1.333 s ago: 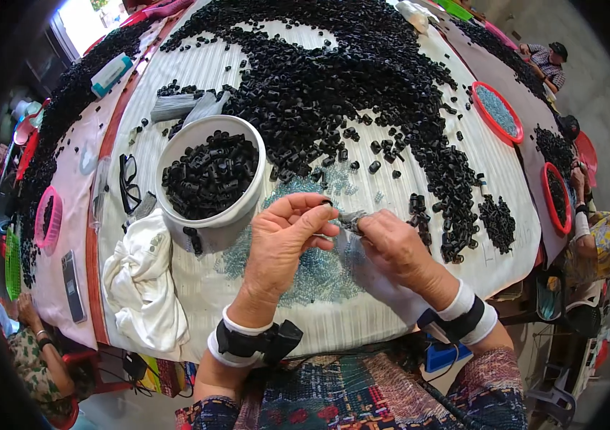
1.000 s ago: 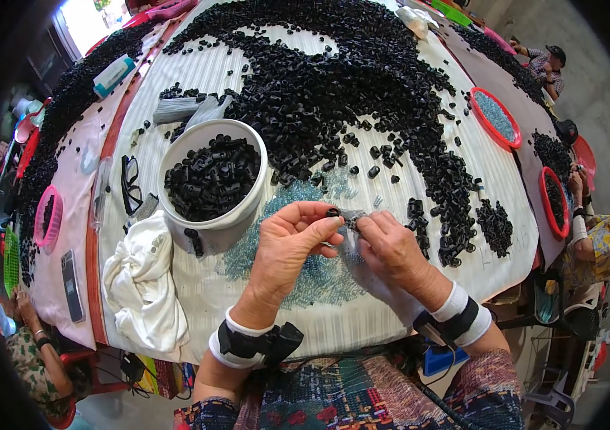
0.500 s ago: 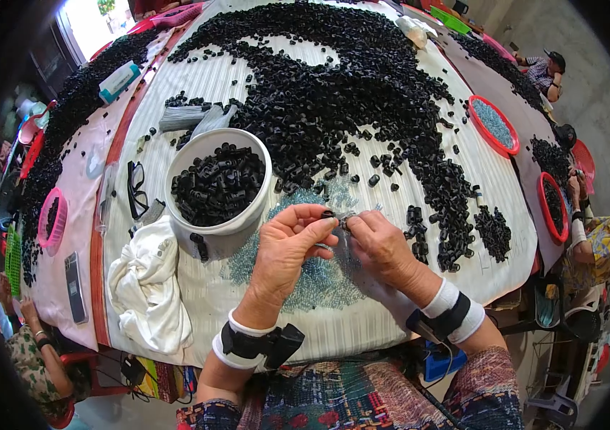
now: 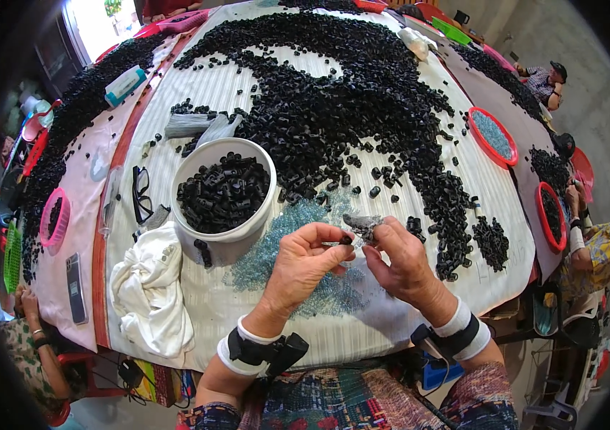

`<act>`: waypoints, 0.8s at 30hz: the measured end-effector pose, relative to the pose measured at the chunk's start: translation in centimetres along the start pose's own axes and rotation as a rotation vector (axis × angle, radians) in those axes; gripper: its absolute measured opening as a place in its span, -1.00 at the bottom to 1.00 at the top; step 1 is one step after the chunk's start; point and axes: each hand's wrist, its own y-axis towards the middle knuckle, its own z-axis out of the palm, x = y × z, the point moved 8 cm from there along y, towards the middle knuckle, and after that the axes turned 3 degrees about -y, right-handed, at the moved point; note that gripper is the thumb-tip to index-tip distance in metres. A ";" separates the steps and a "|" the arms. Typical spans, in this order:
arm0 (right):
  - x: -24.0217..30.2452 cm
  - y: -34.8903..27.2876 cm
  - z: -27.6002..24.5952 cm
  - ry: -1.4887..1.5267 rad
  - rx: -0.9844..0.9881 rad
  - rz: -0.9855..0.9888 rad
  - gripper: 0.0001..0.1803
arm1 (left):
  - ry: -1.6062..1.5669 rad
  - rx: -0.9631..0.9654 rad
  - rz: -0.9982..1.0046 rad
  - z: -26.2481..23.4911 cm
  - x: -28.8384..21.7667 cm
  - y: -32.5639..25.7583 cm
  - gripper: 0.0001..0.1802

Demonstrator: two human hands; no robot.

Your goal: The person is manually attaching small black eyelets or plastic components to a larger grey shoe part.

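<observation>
You see matt black plastic caps (image 4: 362,93) on a ribbed cloth tabletop (image 4: 491,193), a smooth white plastic bucket (image 4: 227,240), crumpled white cloth (image 4: 149,290), and glossy clear beads (image 4: 283,247).

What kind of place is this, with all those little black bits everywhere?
Probably a small workshop where people sort or put together parts by hand. A big heap of small black plastic pieces covers the striped white tablecloth, a white round tub is full of them, and other people sit at the table edges.

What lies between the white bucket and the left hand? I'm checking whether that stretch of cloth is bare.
Not bare: in the head view, a scatter of small pale-blue beads covers the striped cloth between the white bucket and the left hand.
</observation>
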 end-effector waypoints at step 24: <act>1.9 1.1 -0.9 0.043 -0.141 -0.057 -0.76 | 0.174 -0.093 0.106 -0.3 -1.3 -0.3 -0.81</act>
